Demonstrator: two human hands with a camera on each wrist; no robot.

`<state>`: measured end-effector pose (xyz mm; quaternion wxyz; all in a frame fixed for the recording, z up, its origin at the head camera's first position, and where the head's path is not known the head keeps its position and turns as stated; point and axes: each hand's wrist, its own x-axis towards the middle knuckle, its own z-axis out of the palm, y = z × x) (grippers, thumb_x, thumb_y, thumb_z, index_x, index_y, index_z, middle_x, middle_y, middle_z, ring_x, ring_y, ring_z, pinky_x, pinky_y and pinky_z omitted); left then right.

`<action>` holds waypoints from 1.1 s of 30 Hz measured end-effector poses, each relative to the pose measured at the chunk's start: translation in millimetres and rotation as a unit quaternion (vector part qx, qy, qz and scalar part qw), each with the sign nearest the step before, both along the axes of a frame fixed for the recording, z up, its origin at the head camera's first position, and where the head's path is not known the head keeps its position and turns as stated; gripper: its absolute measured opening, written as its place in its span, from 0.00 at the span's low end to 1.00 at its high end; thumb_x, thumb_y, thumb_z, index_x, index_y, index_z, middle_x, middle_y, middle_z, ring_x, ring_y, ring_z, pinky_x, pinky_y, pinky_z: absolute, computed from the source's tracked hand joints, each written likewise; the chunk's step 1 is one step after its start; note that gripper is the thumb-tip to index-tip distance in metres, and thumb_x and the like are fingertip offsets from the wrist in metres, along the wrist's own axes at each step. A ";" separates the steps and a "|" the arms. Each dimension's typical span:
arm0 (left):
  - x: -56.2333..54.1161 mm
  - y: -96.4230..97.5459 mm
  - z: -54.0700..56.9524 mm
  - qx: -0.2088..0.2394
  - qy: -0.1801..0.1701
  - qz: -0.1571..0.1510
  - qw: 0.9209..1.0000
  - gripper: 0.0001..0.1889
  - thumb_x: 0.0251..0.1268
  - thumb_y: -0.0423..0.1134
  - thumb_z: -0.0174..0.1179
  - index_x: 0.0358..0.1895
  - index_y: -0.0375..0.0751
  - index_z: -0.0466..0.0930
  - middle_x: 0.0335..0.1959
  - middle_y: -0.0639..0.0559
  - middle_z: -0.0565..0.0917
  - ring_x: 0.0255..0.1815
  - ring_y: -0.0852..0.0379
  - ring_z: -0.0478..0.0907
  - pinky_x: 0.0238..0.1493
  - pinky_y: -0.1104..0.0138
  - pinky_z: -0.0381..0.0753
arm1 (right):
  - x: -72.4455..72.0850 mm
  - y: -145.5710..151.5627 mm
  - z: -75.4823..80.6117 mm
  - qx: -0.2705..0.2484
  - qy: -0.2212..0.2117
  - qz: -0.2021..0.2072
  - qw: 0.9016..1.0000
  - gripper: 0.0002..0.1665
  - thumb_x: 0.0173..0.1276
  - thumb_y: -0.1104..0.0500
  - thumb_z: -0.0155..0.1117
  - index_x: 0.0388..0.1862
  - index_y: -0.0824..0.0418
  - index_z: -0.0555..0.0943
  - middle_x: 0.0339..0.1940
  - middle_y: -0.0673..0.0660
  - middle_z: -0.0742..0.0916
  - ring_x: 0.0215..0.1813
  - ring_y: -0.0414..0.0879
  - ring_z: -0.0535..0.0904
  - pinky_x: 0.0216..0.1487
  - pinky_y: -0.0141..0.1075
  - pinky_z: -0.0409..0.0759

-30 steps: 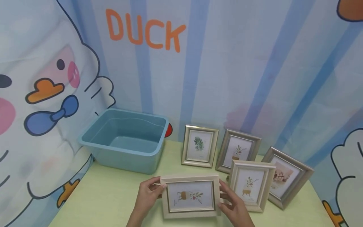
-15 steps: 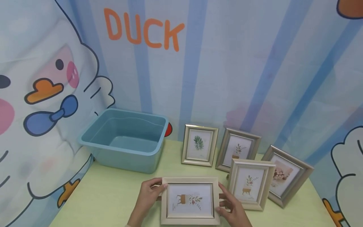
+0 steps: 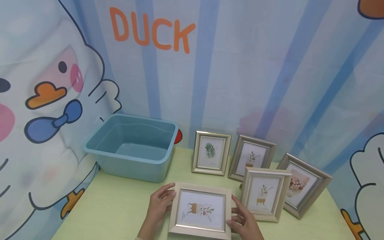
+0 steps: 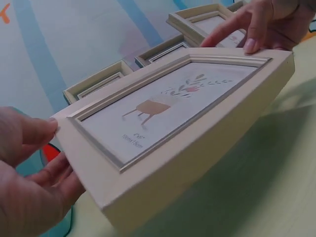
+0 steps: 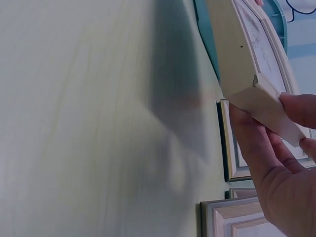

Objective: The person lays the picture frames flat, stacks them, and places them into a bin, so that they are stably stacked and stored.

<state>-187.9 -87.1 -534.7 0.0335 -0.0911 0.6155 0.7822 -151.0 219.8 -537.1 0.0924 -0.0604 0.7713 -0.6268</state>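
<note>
A cream picture frame point(image 3: 201, 229) with a plant-in-a-stool print lies sideways between my two hands, face up and tilted. My left hand point(image 3: 157, 206) grips its left end, thumb on the front edge and fingers underneath, as the left wrist view shows. At the opposite end my right hand point(image 3: 244, 221) pinches the frame, its thumb on the rim and fingers below. The right wrist view shows the cream frame point(image 5: 242, 64) held above the tabletop, casting a shadow. Just beyond my right hand stands another cream frame point(image 3: 264, 198) with a similar print.
A blue plastic bin point(image 3: 132, 168) stands at the back left. To its right are a frame with a green leaf point(image 3: 210, 151), a darker plant-print frame point(image 3: 252, 156) and a tilted pink-flower frame point(image 3: 303, 186). A duck-print curtain point(image 3: 240, 66) hangs behind the table point(image 3: 99, 206).
The held frame has tipped to face further upward and turned slightly clockwise, its left end shifting away. Both hands keep their grip. The other frames and the bin stay put.
</note>
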 end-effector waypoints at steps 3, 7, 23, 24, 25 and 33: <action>2.1 -8.0 -4.4 0.022 0.002 -0.058 0.998 0.25 0.67 0.29 0.59 0.68 0.32 0.71 0.50 0.49 0.82 0.44 0.57 0.84 0.45 0.58 0.89 | 0.1 2.4 -1.0 -0.020 -0.033 -0.003 0.999 0.53 0.60 0.71 0.68 0.79 0.69 0.50 0.52 0.70 0.81 0.40 0.39 0.85 0.44 0.38 0.88; 5.2 -22.6 -12.7 0.024 0.030 -0.161 0.986 0.33 0.64 0.26 0.59 0.73 0.30 0.62 0.58 0.46 0.78 0.44 0.56 0.84 0.43 0.55 0.89 | -0.8 8.6 -7.3 -0.033 -0.052 0.008 0.998 0.54 0.61 0.69 0.68 0.80 0.69 0.48 0.53 0.72 0.82 0.42 0.42 0.87 0.46 0.42 0.89; 5.6 -38.6 -29.9 -0.001 0.022 -0.249 0.968 0.43 0.57 0.25 0.65 0.77 0.32 0.55 0.69 0.28 0.69 0.35 0.55 0.87 0.36 0.53 0.89 | 0.4 10.6 -20.8 -0.052 -0.082 0.036 0.995 0.50 0.62 0.68 0.66 0.77 0.75 0.50 0.46 0.64 0.86 0.45 0.50 0.88 0.45 0.49 0.89; 5.0 -38.4 -31.2 -0.003 0.016 -0.246 0.969 0.43 0.57 0.25 0.65 0.77 0.33 0.56 0.69 0.28 0.69 0.35 0.54 0.87 0.37 0.52 0.89 | 0.3 10.2 -22.0 -0.044 -0.080 0.031 0.995 0.49 0.62 0.68 0.66 0.76 0.76 0.51 0.45 0.64 0.86 0.44 0.51 0.88 0.44 0.48 0.89; 4.4 -38.2 -32.4 -0.005 0.010 -0.242 0.970 0.43 0.57 0.25 0.65 0.77 0.33 0.56 0.69 0.28 0.69 0.35 0.54 0.87 0.37 0.52 0.89 | 0.1 9.6 -23.2 -0.037 -0.080 0.026 0.996 0.48 0.62 0.68 0.66 0.75 0.77 0.53 0.45 0.64 0.86 0.44 0.51 0.88 0.44 0.48 0.89; -0.9 -35.7 -37.6 -0.044 -0.017 -0.217 0.975 0.42 0.53 0.22 0.65 0.75 0.33 0.60 0.69 0.24 0.69 0.42 0.47 0.87 0.37 0.50 0.89 | 1.3 2.5 -27.2 0.013 -0.081 -0.010 0.997 0.40 0.62 0.67 0.67 0.68 0.83 0.62 0.44 0.68 0.86 0.42 0.52 0.87 0.40 0.49 0.89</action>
